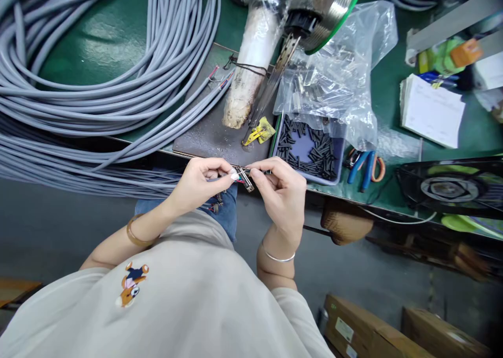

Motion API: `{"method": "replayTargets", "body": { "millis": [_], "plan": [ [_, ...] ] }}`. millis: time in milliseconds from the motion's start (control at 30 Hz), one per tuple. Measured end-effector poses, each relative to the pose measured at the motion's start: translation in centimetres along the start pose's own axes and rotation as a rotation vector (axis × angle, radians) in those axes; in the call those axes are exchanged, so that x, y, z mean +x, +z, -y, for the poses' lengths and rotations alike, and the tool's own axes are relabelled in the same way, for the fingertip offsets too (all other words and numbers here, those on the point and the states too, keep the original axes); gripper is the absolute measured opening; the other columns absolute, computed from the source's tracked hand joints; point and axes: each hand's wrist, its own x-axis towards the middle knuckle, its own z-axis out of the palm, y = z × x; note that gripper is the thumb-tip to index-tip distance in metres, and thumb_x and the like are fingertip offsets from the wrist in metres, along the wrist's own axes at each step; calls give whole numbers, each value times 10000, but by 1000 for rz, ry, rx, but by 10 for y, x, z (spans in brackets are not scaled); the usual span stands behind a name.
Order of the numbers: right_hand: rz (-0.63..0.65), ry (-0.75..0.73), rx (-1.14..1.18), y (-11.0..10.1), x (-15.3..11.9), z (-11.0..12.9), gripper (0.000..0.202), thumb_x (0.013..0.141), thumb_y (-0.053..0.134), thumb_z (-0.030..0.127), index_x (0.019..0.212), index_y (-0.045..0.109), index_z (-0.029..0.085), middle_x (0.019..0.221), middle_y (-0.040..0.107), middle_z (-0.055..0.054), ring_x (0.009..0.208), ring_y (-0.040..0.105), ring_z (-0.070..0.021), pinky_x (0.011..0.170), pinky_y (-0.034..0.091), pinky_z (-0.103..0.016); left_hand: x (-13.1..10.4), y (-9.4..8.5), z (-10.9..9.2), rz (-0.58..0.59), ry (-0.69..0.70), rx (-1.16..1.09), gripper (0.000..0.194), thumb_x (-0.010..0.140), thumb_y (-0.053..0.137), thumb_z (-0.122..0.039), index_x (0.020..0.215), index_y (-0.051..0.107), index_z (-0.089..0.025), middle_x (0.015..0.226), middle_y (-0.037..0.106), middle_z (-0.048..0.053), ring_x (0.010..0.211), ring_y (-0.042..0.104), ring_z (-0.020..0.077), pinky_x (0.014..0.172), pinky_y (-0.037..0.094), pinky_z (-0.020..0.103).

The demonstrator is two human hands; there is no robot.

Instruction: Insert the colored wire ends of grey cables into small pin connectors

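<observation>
A multi-pin connector [247, 183] with coloured wires is held between both hands at the near edge of the green bench [106, 43]. The left hand [198, 184] pinches it between thumb and forefinger; the right hand [282, 190], thumb and forefinger drawn together, pinches a slim dark piece [245, 170] beside it. Beyond lie a purple tray [338, 156] of short black tubes [323, 156], blue-handled pliers [368, 170] and, leftward, grey cables [118, 93].

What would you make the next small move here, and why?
I'd probably have the right hand make a slight adjustment at the small multi-pin connector while the left hand steadies it: both hands' fingertips meet there, and coloured wires show beside it. Their attachment is too small to tell.
</observation>
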Motion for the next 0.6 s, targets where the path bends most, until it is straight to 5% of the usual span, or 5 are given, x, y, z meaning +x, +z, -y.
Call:
{"method": "replayTargets", "body": {
  "millis": [100, 300, 600],
  "plan": [
    [83, -50, -44, -5, 0, 3, 137, 970, 630, 250, 875, 719, 208, 814, 715, -5, 640, 594, -113, 592, 466, -261, 1, -1, 0, 25, -5, -7, 142, 743, 751, -246, 723, 682, -124, 605, 545, -27, 487, 363, 30, 457, 282, 180],
    [192, -216, -196, -7, -2, 5, 119, 989, 613, 212, 942, 722, 210, 824, 711, 5, 703, 636, -101, 626, 456, -235, 2, -9, 3, 146, -44, -211, 252, 701, 717, -162, 917, 587, -173, 694, 646, -26, 629, 619, 89, 620, 487, 187],
    [438, -262, -231, -8, 3, 10, 136, 991, 602, 190, 948, 731, 197, 809, 740, 7, 672, 654, -91, 631, 449, -215, -2, -12, 16, 293, -88, -250, 315, 752, 658, -136, 1028, 515, -190, 699, 690, -24, 604, 636, 101, 568, 449, 182]
  ]
}}
